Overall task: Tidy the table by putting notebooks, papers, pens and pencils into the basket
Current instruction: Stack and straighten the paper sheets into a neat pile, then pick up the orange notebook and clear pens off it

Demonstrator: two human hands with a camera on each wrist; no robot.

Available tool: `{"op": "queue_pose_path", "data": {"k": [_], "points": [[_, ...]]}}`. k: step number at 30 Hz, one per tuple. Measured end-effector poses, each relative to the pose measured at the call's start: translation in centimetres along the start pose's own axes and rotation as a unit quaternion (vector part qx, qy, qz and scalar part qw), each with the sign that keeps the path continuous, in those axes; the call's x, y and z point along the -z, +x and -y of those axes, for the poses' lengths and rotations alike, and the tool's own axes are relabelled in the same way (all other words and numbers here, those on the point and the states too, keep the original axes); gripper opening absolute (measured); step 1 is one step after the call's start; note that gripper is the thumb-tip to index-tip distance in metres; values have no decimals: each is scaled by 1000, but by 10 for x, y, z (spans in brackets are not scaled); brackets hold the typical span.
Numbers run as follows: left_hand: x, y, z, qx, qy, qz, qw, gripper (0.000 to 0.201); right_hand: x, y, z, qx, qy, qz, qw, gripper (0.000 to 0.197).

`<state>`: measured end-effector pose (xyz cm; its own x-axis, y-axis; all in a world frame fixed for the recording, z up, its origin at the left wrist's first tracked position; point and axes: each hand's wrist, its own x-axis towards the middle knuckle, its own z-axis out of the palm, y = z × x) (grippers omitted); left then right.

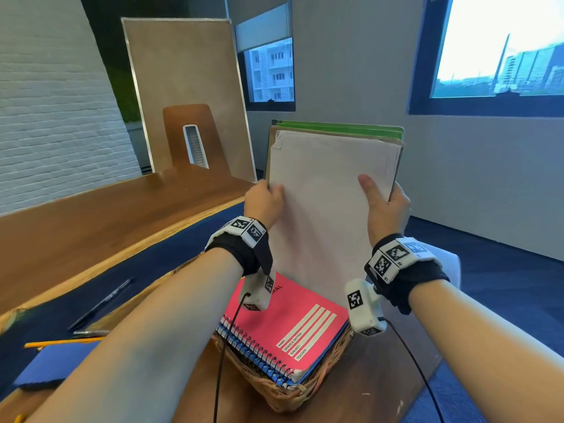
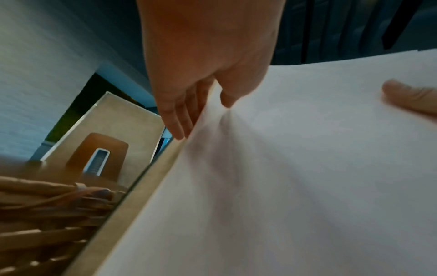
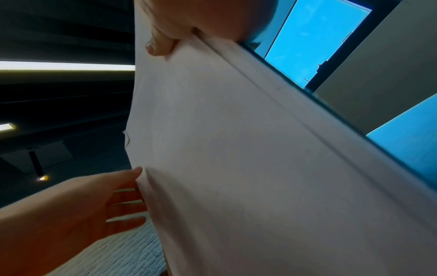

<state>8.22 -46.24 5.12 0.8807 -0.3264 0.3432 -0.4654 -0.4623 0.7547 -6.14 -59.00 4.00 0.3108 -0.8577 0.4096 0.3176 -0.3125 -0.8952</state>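
Seen from the head camera, the left hand (image 1: 263, 200) and right hand (image 1: 385, 206) clamped a stack of papers (image 1: 329, 190) by its side edges, upright above the basket (image 1: 287, 395); white sheets fronted brown and green folders. Light and floppy, it seemed best gripped at both edges. The left wrist view showed the top sheet puckering under the thumb. The right wrist view showed the right thumb pressing the front.

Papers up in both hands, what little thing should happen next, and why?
Probably lower the papers straight down into the basket. Both the left hand and right hand grip the stack upright just above it, and the pink notebook already lies flat inside, so the stack likely has to slide in behind it or lie on top.
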Motion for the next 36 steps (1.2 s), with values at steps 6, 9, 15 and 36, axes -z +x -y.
{"op": "queue_pose_path", "data": {"k": [6, 9, 15, 36], "points": [[2, 16, -11, -10, -20, -62, 998, 20, 1, 6, -3, 14, -26, -9, 1000, 34], [7, 25, -17, 14, -3, -55, 998, 24, 2, 8, -3, 37, -74, -13, 996, 38], [17, 27, -24, -43, 24, -36, 998, 21, 0, 16, 18, 75, -113, -49, 989, 42], [184, -52, 42, -1, 198, -96, 975, 25, -144, -110, 92, 234, -19, 226, 945, 48]]}}
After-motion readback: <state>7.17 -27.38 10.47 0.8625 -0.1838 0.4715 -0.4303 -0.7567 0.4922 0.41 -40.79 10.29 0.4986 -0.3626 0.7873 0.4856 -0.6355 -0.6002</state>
